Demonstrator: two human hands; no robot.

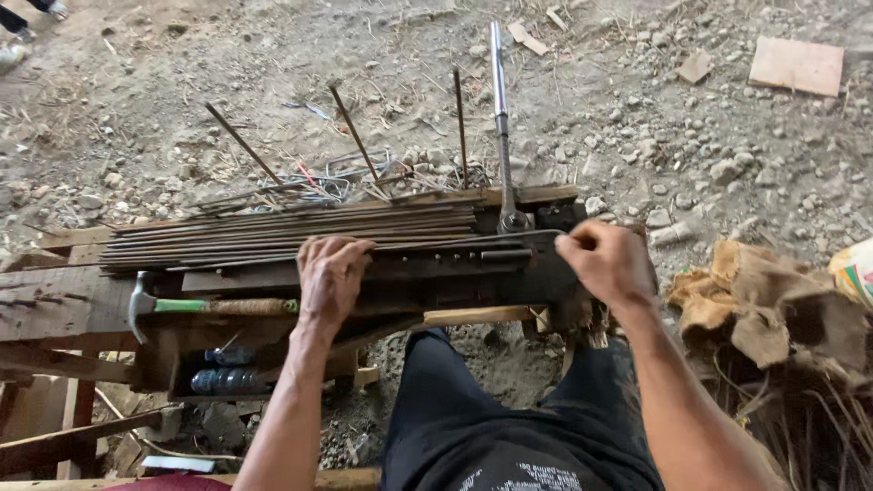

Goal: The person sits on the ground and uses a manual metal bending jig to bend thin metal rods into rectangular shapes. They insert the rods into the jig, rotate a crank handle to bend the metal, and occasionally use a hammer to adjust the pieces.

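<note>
Forearms extend forward and down from my seated position to the wooden counter (55, 309). My left hand (332, 277) lies palm-down on the near end of the steel rods (291, 235), fingers (338, 250) spread apart and curled over the bundle's edge, pressing rather than clamping. My right hand (607, 264) is closed into a fist, fingers together; they appear clamped on a thin rod end at the bending jig (473, 264), though the gripped piece is mostly hidden.

Rods are thin, dark and rusty, stacked lengthwise along the counter's far edge, running left from the jig. A long metal lever (499, 118) rises from the jig's pivot, pointing away from me. Several bent rods (355, 136) stick up behind the bundle.

A hammer (195, 306) with a green handle rests on the counter, just left of my left hand. The open compartment beneath holds a plastic bottle (227, 379) lying on its side. Burlap sacking (773, 309) lies on the ground at my right.
</note>
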